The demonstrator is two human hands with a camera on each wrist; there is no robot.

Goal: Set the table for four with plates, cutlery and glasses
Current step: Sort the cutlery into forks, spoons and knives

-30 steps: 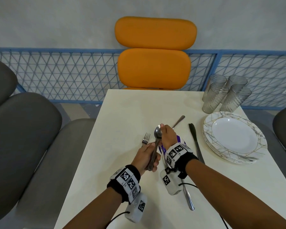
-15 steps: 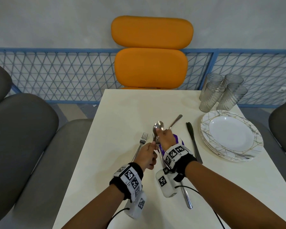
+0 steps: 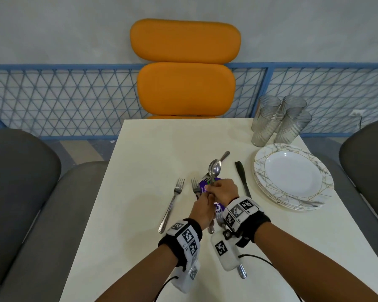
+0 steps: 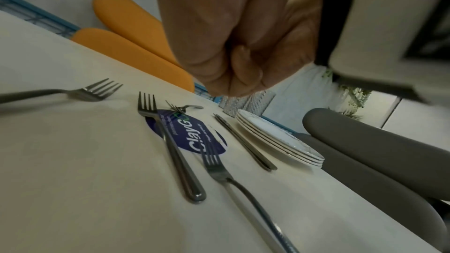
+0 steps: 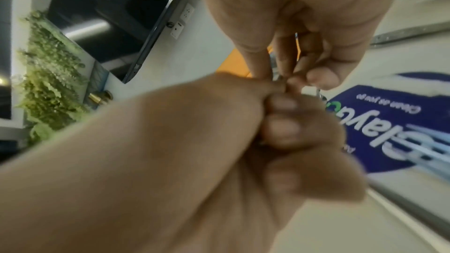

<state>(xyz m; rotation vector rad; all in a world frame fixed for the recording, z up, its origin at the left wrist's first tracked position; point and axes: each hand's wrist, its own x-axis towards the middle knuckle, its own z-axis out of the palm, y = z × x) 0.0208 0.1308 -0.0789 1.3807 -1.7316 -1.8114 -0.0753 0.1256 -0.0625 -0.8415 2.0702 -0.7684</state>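
The spoons [image 3: 215,167] stand bowl-up over the middle of the bench [image 3: 140,149], their handles pinched in the right hand [image 3: 224,189]. The left hand [image 3: 202,211] meets it from below, fingers curled at the same handles; whether it grips them I cannot tell. Under the hands a purple sticker [image 4: 192,134] lies on the bench with forks [image 4: 170,141] across it. One more fork [image 3: 172,203] lies toward the left edge, a knife [image 3: 242,178] toward the right. A stack of plates [image 3: 292,177] sits by the right edge, with the glasses [image 3: 277,120] at the far right corner.
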